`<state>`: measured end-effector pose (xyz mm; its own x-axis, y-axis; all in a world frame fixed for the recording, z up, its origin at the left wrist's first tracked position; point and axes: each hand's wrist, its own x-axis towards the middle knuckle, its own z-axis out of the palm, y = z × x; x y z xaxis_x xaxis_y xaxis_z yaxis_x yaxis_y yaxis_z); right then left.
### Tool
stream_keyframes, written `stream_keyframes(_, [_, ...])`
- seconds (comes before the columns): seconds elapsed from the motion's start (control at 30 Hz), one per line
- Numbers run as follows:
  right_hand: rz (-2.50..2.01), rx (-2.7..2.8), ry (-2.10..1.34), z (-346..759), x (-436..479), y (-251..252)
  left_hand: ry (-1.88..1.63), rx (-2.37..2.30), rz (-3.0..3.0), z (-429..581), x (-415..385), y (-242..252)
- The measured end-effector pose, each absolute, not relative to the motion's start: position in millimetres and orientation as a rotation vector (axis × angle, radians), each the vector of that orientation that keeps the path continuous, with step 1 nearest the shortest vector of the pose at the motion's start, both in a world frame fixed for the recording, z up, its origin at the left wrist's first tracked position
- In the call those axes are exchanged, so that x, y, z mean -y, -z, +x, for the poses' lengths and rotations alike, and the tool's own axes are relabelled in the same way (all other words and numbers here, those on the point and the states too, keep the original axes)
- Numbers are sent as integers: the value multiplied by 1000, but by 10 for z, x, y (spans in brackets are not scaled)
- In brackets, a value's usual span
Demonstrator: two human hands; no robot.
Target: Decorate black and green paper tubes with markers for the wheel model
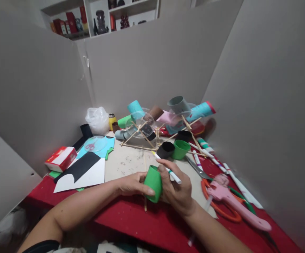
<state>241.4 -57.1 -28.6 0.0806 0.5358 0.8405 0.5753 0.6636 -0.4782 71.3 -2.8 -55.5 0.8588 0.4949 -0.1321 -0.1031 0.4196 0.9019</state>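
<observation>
A green paper tube [154, 185] stands tilted over the front of the table, with my left hand [133, 184] wrapped around its left side, thumb across the front. My right hand [180, 189] closes around a white marker [175, 176], its yellow tip pointing up and left above the tube. The right thumb and fingers also touch the tube's right side. A thin wooden stick [145, 205] lies beneath the tube, partly hidden by it. Just beyond my hands stand another green paper tube [181, 150] and a black paper tube [165, 150].
Behind are wooden-stick frames [139, 130] with plastic discs and coloured tubes. At right lie a pink glue gun [239, 203], orange-handled scissors [198, 168] and several markers. Left, a red-white box [61, 159] stands by black paper [82, 167]. Grey panels [147, 70] enclose the table.
</observation>
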Motion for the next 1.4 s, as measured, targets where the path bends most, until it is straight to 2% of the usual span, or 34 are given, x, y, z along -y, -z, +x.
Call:
stream_keyframes(0.77, [-885, 1440, 119, 2476, 476, 359, -310, -314, 858, 623, -147, 582])
stream_keyframes(0.97, [-914, 1381, 23, 2453, 524, 292, -336, -332, 815, 598, -149, 597])
stream_keyframes(1.2, [-989, 1335, -268, 2541, 516, 96, -388, -345, 745, 571, -171, 608])
stream_keyframes(1.4, [-1103, 1415, -308, 2596, 345, 262, -367, -329, 706, 590, -147, 596])
